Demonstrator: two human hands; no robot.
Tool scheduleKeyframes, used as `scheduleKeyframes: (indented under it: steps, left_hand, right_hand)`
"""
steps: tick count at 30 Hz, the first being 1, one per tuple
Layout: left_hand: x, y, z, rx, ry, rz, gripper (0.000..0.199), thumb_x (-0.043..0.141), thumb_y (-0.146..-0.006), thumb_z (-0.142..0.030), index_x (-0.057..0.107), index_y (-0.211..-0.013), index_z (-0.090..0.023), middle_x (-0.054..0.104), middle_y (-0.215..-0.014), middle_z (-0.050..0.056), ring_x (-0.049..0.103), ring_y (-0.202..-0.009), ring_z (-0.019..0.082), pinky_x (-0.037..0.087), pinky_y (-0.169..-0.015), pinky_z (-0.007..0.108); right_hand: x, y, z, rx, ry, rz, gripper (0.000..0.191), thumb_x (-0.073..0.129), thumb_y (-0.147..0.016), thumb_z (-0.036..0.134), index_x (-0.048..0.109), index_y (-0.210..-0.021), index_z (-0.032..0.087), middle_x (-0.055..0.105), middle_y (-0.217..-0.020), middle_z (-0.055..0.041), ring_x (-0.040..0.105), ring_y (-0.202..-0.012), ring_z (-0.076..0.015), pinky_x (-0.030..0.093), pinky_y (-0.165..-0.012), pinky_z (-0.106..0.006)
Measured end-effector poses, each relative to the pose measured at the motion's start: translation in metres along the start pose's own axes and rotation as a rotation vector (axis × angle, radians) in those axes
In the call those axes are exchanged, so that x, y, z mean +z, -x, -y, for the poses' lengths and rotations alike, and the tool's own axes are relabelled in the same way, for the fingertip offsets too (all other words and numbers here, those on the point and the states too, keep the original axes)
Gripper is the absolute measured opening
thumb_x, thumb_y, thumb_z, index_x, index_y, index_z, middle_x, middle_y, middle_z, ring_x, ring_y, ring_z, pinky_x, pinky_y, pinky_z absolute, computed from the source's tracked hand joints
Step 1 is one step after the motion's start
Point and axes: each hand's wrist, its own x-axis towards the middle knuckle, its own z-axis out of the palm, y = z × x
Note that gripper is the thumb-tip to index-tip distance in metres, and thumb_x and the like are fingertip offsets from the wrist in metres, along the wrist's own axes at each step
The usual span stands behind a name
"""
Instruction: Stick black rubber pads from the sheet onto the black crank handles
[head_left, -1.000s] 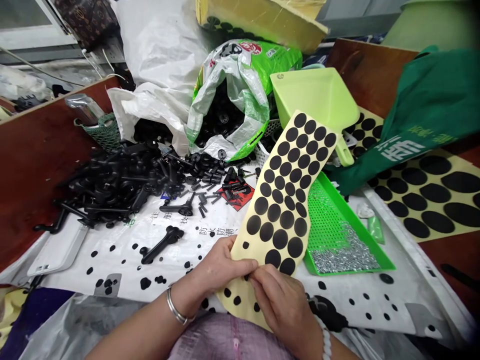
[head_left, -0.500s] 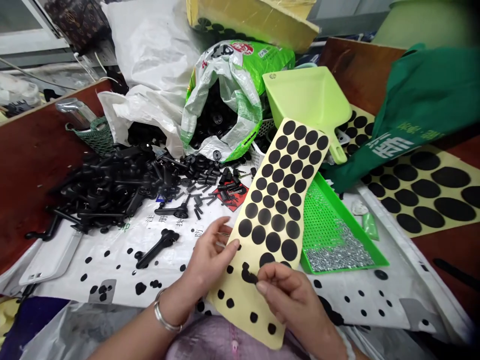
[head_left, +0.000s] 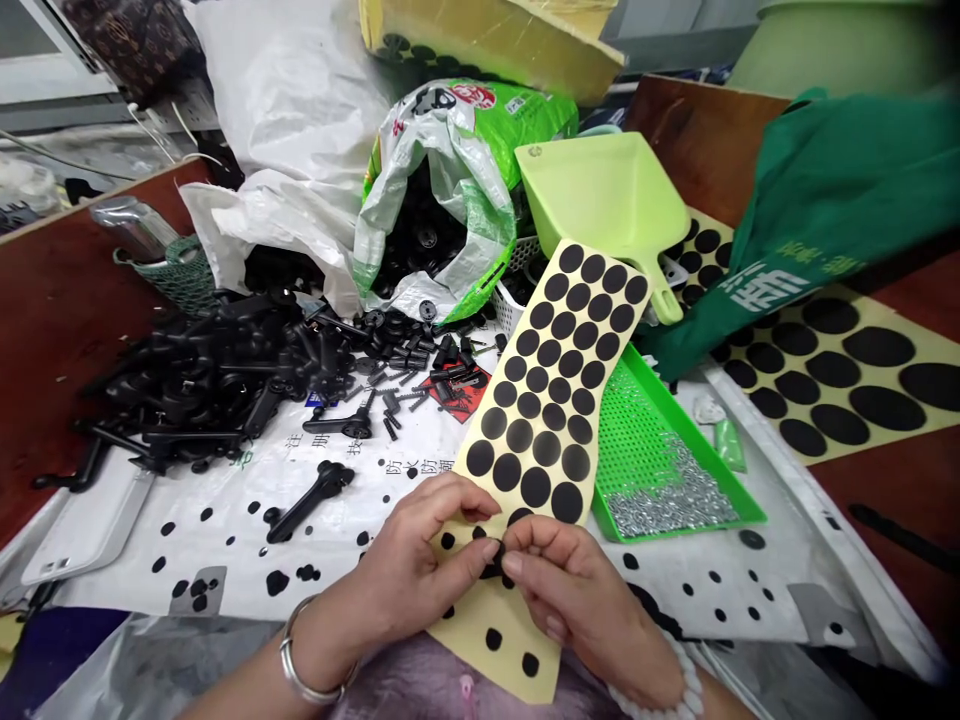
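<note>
A long cream backing sheet (head_left: 545,378) with rows of black round stickers lies slanted across my lap and the table edge. Over its lower part, my right hand (head_left: 559,570) pinches a small black sticker piece (head_left: 491,560). My left hand (head_left: 442,545) meets it from the left, thumb and finger drawn together at the same piece; whether it grips the piece is hard to tell. A few small black dots remain on the sheet's lower end. A single black handle (head_left: 311,500) lies on the white table cover to the left.
Black handles (head_left: 217,380) are heaped at the left. Behind stand an open green-white bag (head_left: 487,220) of black parts and a light green dustpan (head_left: 607,190). A green tray (head_left: 675,500) of small metal parts sits at the right, near a green cloth bag (head_left: 840,200).
My left hand has left the sheet's left edge and moved right, to the black piece at my right fingertips. The view has shifted slightly.
</note>
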Motion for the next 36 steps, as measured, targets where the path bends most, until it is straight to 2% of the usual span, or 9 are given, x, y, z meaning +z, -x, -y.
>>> scheduleKeyframes:
  steps: [7, 10, 13, 17, 20, 25, 27, 31, 36]
  left_hand:
    - [-0.001, 0.0, 0.003, 0.003, 0.001, 0.031, 0.006, 0.056, -0.082, -0.011, 0.059, -0.081, -0.015, 0.056, -0.079, 0.003, 0.054, -0.075, 0.014, 0.044, -0.066, 0.027]
    - [-0.001, 0.005, 0.003, 0.15, -0.083, -0.009, 0.009, 0.056, -0.081, -0.007, 0.057, -0.083, -0.016, 0.057, -0.08, 0.003, 0.054, -0.078, 0.014, 0.045, -0.078, 0.033]
    - [-0.003, 0.01, -0.002, 0.318, -0.186, -0.037, 0.015, 0.056, -0.079, -0.003, 0.055, -0.088, -0.015, 0.057, -0.08, 0.002, 0.054, -0.078, 0.014, 0.037, -0.096, 0.043]
    - [-0.005, 0.017, -0.009, 0.402, -0.222, -0.051, 0.018, 0.053, -0.079, 0.001, 0.056, -0.091, -0.013, 0.056, -0.082, 0.004, 0.055, -0.08, 0.015, 0.034, -0.1, 0.046]
    - [-0.002, 0.021, -0.007, 0.362, -0.083, -0.075, 0.016, 0.051, -0.082, -0.002, 0.057, -0.091, -0.014, 0.056, -0.083, 0.004, 0.055, -0.081, 0.015, 0.034, -0.101, 0.043]
    - [0.002, 0.023, 0.001, 0.104, 0.362, -0.246, 0.006, 0.053, -0.088, -0.019, 0.057, -0.087, -0.022, 0.054, -0.085, 0.001, 0.054, -0.085, 0.015, 0.038, -0.098, 0.039]
    - [0.001, 0.021, 0.002, 0.031, 0.405, -0.306, 0.007, 0.053, -0.088, -0.02, 0.058, -0.087, -0.024, 0.054, -0.085, 0.0, 0.054, -0.085, 0.015, 0.043, -0.091, 0.035]
    - [0.001, 0.014, 0.01, -0.055, 0.048, -0.289, 0.009, 0.056, -0.084, -0.014, 0.06, -0.085, -0.022, 0.055, -0.089, 0.003, 0.054, -0.087, 0.016, 0.045, -0.077, 0.031]
    - [0.018, 0.003, 0.033, -0.048, -0.53, -0.187, 0.011, 0.056, -0.077, -0.008, 0.061, -0.08, -0.018, 0.055, -0.101, 0.01, 0.051, -0.1, 0.027, 0.042, -0.084, 0.046]
  right_hand:
    - [0.001, -0.002, -0.002, -0.003, 0.012, -0.008, 0.02, 0.066, -0.072, 0.033, 0.055, -0.07, 0.016, 0.039, -0.042, 0.0105, 0.027, -0.032, -0.0011, 0.018, -0.032, -0.013]
    - [0.003, -0.001, 0.0, -0.014, 0.005, -0.023, 0.022, 0.066, -0.073, 0.034, 0.054, -0.069, 0.016, 0.039, -0.041, 0.0104, 0.027, -0.032, -0.0012, 0.018, -0.032, -0.014]
    - [0.004, 0.004, 0.003, -0.052, -0.01, -0.02, 0.024, 0.066, -0.075, 0.037, 0.054, -0.07, 0.017, 0.038, -0.041, 0.0105, 0.027, -0.033, -0.0012, 0.018, -0.033, -0.013]
    - [0.007, 0.011, 0.003, -0.078, -0.012, 0.01, 0.024, 0.066, -0.076, 0.037, 0.054, -0.07, 0.017, 0.038, -0.042, 0.0105, 0.027, -0.034, -0.0012, 0.019, -0.033, -0.013]
    - [0.009, 0.013, 0.001, -0.08, -0.031, 0.041, 0.024, 0.065, -0.078, 0.037, 0.054, -0.072, 0.017, 0.04, -0.043, 0.0103, 0.028, -0.033, -0.0011, 0.02, -0.033, -0.013]
    - [0.006, 0.008, 0.001, -0.065, -0.11, -0.007, 0.023, 0.067, -0.076, 0.036, 0.055, -0.072, 0.017, 0.038, -0.04, 0.0113, 0.025, -0.032, -0.0008, 0.019, -0.032, -0.012]
    - [0.004, 0.006, 0.002, -0.042, -0.156, -0.026, 0.025, 0.069, -0.073, 0.037, 0.055, -0.071, 0.017, 0.038, -0.039, 0.0114, 0.024, -0.031, -0.0005, 0.018, -0.031, -0.012]
    - [-0.004, 0.01, 0.007, -0.062, -0.196, -0.078, 0.027, 0.073, -0.07, 0.038, 0.056, -0.07, 0.016, 0.039, -0.04, 0.011, 0.024, -0.032, -0.0001, 0.017, -0.032, -0.012]
    - [-0.013, 0.016, 0.012, -0.098, -0.215, -0.141, 0.028, 0.075, -0.068, 0.038, 0.058, -0.068, 0.016, 0.037, -0.04, 0.0109, 0.023, -0.033, -0.0001, 0.019, -0.034, -0.013]
